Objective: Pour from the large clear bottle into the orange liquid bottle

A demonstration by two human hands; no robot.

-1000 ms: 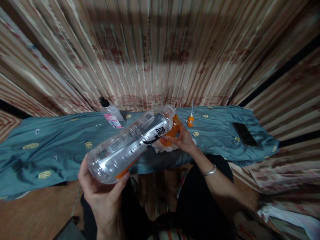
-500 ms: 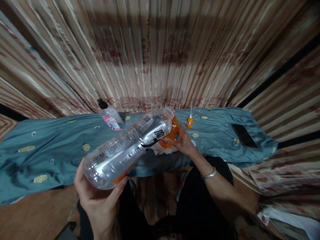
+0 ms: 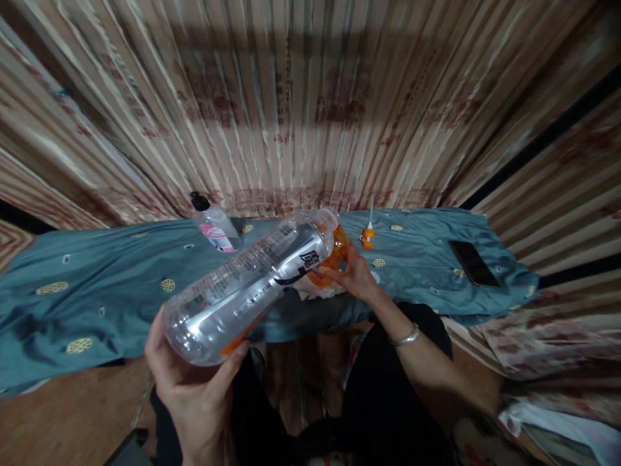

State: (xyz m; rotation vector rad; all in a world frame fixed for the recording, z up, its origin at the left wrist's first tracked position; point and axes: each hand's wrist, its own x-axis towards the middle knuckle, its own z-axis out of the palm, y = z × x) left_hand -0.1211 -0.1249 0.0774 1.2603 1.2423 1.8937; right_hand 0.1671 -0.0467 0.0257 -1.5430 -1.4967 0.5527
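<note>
My left hand is wrapped round the base of a large clear plastic bottle with a silver label. The bottle is tilted, its uncapped neck pointing up and right, over an orange bottle. Gripping that orange bottle is my right hand, with a silver bracelet on the wrist. The clear bottle's neck hides the orange bottle's top, so I cannot tell whether they touch. White crumpled tissue lies under the orange bottle. Beyond my right hand is an orange pump head with a white tube.
A pump bottle with a black top and pink label stands at the back left. A dark phone lies at the right on the teal cloth. Pleated curtains hang behind and at both sides.
The clear bottle has rolled or shifted very slightly in my left hand. My right hand and the orange bottle are in the same place.
</note>
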